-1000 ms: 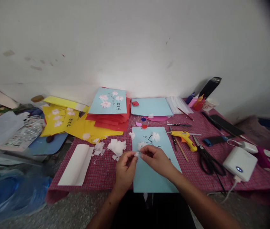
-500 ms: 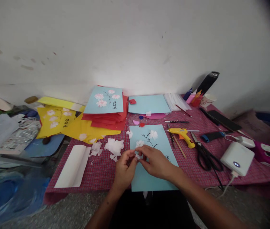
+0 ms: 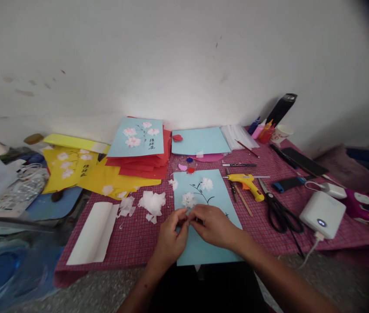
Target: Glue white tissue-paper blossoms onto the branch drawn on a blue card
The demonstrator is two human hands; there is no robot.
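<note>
My left hand (image 3: 172, 237) and right hand (image 3: 212, 226) meet over blue sheet (image 3: 205, 256), fingertips pinched narrow; can't tell what's between. White flower (image 3: 189, 200) at 12 o'clock, torn tissue (image 3: 152, 203) at 10, glue gun (image 3: 250, 188) at 2.

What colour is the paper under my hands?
Light blue; the paper shows best in the head view.

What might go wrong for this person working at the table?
Perhaps three things. The loose white paper scraps near the left hand might get brushed away by a sleeve-less forearm or a draught. The blue sheet under the right hand reaches the table's near edge, so a bump could shift it. The white cable hangs over that edge and might snag.
</note>
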